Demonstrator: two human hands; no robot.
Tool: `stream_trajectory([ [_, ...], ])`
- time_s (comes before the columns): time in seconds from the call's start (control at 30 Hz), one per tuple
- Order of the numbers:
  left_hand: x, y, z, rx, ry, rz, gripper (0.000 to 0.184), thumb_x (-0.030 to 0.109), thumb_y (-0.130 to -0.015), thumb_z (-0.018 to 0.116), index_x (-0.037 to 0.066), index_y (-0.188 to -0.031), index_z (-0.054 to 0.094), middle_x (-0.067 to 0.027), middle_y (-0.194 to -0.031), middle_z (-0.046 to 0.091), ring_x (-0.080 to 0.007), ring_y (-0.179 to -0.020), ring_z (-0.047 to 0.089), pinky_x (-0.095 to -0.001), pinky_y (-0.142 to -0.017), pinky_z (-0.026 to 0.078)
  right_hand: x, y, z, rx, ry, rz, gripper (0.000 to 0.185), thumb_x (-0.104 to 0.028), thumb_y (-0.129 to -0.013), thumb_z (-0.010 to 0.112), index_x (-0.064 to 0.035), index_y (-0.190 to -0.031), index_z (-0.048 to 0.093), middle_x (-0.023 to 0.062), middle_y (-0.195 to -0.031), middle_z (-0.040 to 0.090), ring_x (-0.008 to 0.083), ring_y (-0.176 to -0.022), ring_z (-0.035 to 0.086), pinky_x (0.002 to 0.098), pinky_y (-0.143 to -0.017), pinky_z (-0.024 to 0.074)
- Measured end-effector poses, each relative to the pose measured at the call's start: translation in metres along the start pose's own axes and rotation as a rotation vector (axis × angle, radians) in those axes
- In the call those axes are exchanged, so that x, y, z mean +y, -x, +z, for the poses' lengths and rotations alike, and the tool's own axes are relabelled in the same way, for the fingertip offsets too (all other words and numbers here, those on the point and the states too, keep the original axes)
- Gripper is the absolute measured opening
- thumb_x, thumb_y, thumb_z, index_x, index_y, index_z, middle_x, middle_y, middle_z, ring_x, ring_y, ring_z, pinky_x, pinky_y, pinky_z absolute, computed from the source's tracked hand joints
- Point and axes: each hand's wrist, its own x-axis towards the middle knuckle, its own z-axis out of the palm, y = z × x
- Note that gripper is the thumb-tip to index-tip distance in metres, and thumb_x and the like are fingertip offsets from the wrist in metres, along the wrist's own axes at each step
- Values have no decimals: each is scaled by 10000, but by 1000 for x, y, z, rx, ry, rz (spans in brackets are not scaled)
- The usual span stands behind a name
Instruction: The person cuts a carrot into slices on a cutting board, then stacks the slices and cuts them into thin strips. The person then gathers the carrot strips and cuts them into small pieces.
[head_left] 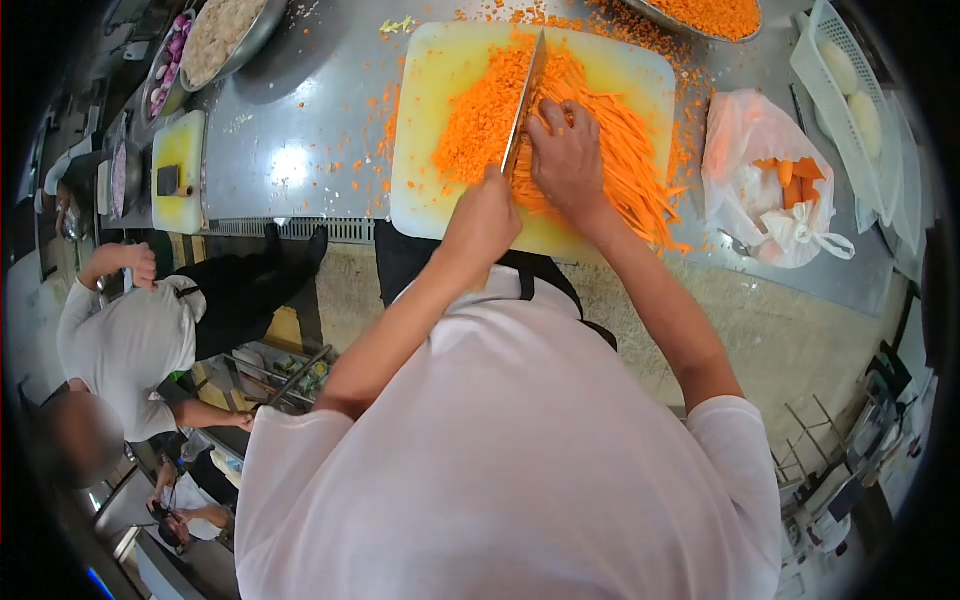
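Note:
My left hand [483, 220] is closed round the handle of a kitchen knife [527, 100], its blade pointing away from me. Under the blade lies a white cutting board [418, 100] with yellow stains. Finely diced carrot [468, 135] is heaped left of the blade, and long carrot strips [635, 165] fan out to its right. With bent fingers, my right hand [568, 160] presses down on the strips close beside the blade. The knife's lower edge is hidden among the carrot.
Carrot bits litter the metal table [300, 125]. A plastic bag [735, 150] holding carrot pieces and a white basket [805, 65] stand right. Carrot fills a bowl [735, 38] at the back. Left are another bowl [262, 35], a second board [180, 215] and a co-worker [140, 320].

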Motion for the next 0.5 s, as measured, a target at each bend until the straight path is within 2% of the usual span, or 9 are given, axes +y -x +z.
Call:
stream_trajectory([
  [0.07, -1, -6, -7, 41, 59, 63, 164, 69, -911, 496, -87, -861, 487, -334, -699, 576, -494, -724, 601, -520, -628, 474, 4, -1, -1, 2, 15, -8, 239, -86, -756, 586, -87, -994, 594, 116, -1074, 537, 335, -1036, 486, 467, -874, 395],
  [0.17, 18, 28, -44, -72, 44, -50, 129, 31, -883, 507, -92, -855, 480, -324, -711, 586, -490, -729, 601, -524, -640, 476, 5, -5, 2, 33, -9, -4, 226, -92, -759, 587, -91, -985, 590, 117, -1071, 535, 339, -1038, 486, 469, -868, 396],
  [0.3, -7, 8, 12, 43, 58, 23, 153, 54, -910, 494, -89, -861, 474, -323, -705, 580, -484, -740, 604, -510, -617, 469, 0, -1, -1, 21, -11, -3, 208, -90, -761, 584, -92, -970, 581, 115, -1066, 533, 342, -1040, 486, 470, -875, 399],
  [0.4, 15, 5, -22, 8, 48, -7, 144, 53, -902, 495, -87, -875, 471, -325, -698, 576, -486, -737, 601, -508, -618, 473, 2, 2, -3, 15, 15, -8, 206, -86, -759, 583, -89, -964, 577, 113, -1066, 533, 344, -1042, 486, 470, -885, 400],
  [0.43, 18, 17, -31, -69, 110, -83, 156, 69, -907, 494, -83, -872, 480, -330, -704, 575, -489, -742, 601, -510, -625, 474, 2, -2, -2, 30, 17, -10, 207, -83, -757, 583, -88, -964, 575, 113, -1067, 533, 344, -1044, 486, 469, -890, 400],
  [0.5, 16, 29, -20, -19, 125, -56, 171, 79, -916, 487, -79, -852, 484, -325, -695, 573, -483, -738, 605, -509, -622, 476, 3, -4, -1, 25, 18, 5, 210, -85, -754, 585, -88, -964, 575, 112, -1070, 534, 345, -1046, 486, 470, -893, 399],
])
